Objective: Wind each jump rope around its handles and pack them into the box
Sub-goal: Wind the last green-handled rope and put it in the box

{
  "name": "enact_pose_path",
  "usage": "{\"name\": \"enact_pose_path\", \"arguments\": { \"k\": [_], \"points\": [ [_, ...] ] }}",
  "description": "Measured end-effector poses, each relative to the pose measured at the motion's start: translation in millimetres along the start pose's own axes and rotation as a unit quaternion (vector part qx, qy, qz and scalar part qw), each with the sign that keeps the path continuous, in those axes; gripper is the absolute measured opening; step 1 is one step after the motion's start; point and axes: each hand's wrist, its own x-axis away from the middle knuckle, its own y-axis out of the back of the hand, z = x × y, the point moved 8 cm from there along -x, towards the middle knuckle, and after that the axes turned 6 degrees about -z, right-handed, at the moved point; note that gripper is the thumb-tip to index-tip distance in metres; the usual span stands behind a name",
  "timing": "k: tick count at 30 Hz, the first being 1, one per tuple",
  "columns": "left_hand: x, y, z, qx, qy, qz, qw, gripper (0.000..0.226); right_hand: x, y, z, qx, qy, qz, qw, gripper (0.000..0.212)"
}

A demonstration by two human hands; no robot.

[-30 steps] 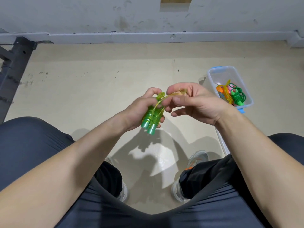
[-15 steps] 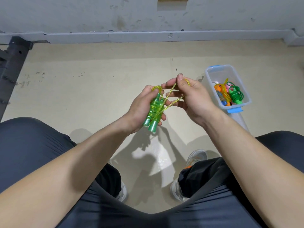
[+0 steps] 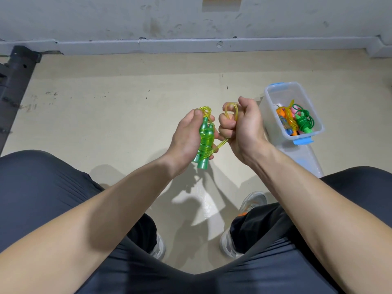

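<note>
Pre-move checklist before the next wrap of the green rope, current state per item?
1. Two translucent green plastic handles held together in the left hand: ok.
2. Yellow-green translucent cord running from the handles to the right hand: ok, a short span shows between them.
3. Free loop secured in the right hand's fist: ok.
4. Existing coils seated around the handles: ok, several turns visible; tightness cannot tell.
5. Cord all wound: not ok, loops still stick out above the handles and from the right fist.
6. Clear plastic box with blue clips open with spare room: ok, wound ropes fill only the near end.
</note>
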Motion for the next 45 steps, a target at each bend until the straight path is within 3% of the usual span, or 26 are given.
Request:
{"name": "enact_pose_path", "arguments": {
  "k": [4, 14, 21, 25, 31, 35, 39, 45],
  "points": [
    [-1, 2, 1, -0.015, -0.003, -0.031, 0.999, 0.036, 1, 0, 2, 0.053, 0.001, 0.012, 0.998, 0.024],
    [-2, 7, -6, -0.023, -0.022, -0.041, 0.999, 0.012, 1, -8, 10, 0.118, 0.063, 0.041, 0.99, 0.023],
    [-2, 4, -7, -0.026, -0.031, -0.037, 0.999, 0.012, 6, -12, 16, 0.256, 0.143, 0.044, 0.955, 0.017],
    [-4, 7, -8, -0.022, -0.035, -0.048, 0.998, 0.016, 6, -10, 19, 0.269, 0.193, 0.024, 0.943, 0.014],
    [-4, 6, -7, -0.018, -0.043, -0.056, 0.997, 0.015, 3, -9, 17, 0.253, 0.176, 0.03, 0.951, 0.019],
    [-4, 6, -8, -0.015, -0.041, -0.061, 0.997, 0.014, 5, -9, 19, 0.286, 0.218, 0.035, 0.932, 0.012],
    [-2, 4, -7, -0.02, -0.041, -0.062, 0.997, 0.013, 9, -2, 29, 0.239, 0.243, 0.011, 0.94, 0.008],
    [1, -1, -7, -0.002, -0.051, -0.054, 0.997, 0.009, 8, -3, 31, 0.257, 0.262, 0.0, 0.93, 0.013]
  ]
}}
